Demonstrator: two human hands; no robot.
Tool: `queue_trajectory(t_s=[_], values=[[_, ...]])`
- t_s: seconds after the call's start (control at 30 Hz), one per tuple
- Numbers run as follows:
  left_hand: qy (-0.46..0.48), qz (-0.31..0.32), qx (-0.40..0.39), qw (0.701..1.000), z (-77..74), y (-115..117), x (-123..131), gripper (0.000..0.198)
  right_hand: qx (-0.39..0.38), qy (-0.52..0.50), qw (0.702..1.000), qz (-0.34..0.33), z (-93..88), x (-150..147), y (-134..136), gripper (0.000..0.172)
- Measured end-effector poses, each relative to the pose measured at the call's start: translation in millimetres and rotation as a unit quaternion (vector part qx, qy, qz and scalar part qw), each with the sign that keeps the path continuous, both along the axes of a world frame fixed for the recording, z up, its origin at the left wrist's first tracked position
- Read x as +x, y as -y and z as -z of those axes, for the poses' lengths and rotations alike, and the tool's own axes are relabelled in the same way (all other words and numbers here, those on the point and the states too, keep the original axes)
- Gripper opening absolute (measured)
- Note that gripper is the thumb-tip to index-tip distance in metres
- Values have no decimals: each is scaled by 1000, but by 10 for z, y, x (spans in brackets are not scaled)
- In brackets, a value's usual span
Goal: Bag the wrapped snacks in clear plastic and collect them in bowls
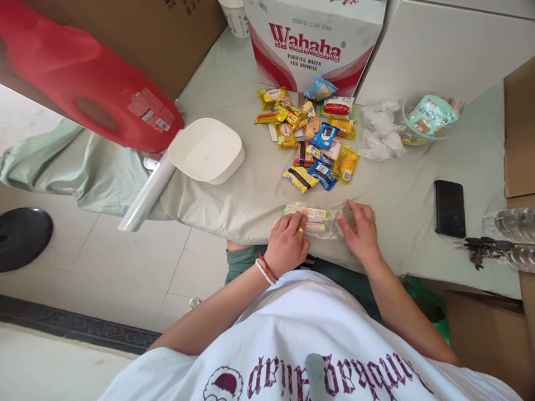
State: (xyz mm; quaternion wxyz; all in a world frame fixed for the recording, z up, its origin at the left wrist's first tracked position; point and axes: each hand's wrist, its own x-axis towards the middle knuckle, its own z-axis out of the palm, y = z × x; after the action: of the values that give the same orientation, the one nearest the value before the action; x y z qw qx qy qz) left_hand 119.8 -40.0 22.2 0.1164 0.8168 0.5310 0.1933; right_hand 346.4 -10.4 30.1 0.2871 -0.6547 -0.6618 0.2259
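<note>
At the table's near edge lies a snack packet point(316, 214) with green ends and printed labels, wrapped in clear plastic film point(333, 227). My left hand point(288, 240) is closed over the left part of this bundle, its fingers on top, with a ring on one finger. On the right, my right hand point(360, 231) has thumb and forefinger apart, the thumb touching the film's loose end. Just beyond is a pile of small wrapped snacks point(326, 135) in yellow, blue, red and brown.
A white plastic bowl point(204, 147) and a roll of clear film point(150, 192) lie left, near a large red jug point(96, 83). A Wahaba water carton point(313, 47) stands behind. Rightward are crumpled film point(380, 131), a clear tub point(428, 136), a phone point(450, 208), keys point(478, 248) and bottles point(512, 225).
</note>
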Motion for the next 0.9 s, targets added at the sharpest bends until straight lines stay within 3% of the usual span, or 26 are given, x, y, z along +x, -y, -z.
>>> queue_trajectory(t_s=[0.1, 0.2, 0.3, 0.43, 0.5, 0.57, 0.67, 0.77, 0.9], values=[[-14, -11, 11, 1000, 84, 53, -10, 71, -45, -36, 997, -53, 41, 5, -53, 34], [-16, -11, 19, 1000, 133, 66, -22, 71, -146, -191, 968, -72, -33, 55, -69, 35], [-11, -6, 25, 1000, 156, 73, -43, 68, -249, -337, 908, -11, -160, 200, -52, 46], [-3, -5, 24, 1000, 177, 78, -64, 66, -273, -422, 862, 67, -235, 369, -13, 50], [-4, -3, 30, 1000, 189, 78, -70, 65, -240, -420, 869, 102, -207, 371, 2, 49], [-7, 0, 40, 999, 200, 78, -72, 64, -194, -372, 898, 131, -155, 311, 9, 49], [-14, -2, 42, 999, 212, 81, -72, 64, -180, -272, 939, 110, -86, 159, 8, 57], [-23, -7, 46, 999, 229, 88, -74, 65, -235, -241, 941, 46, -72, 34, 19, 67], [-31, 0, 71, 997, 252, 101, -88, 64, -255, -251, 934, 15, -167, -19, 56, 47]])
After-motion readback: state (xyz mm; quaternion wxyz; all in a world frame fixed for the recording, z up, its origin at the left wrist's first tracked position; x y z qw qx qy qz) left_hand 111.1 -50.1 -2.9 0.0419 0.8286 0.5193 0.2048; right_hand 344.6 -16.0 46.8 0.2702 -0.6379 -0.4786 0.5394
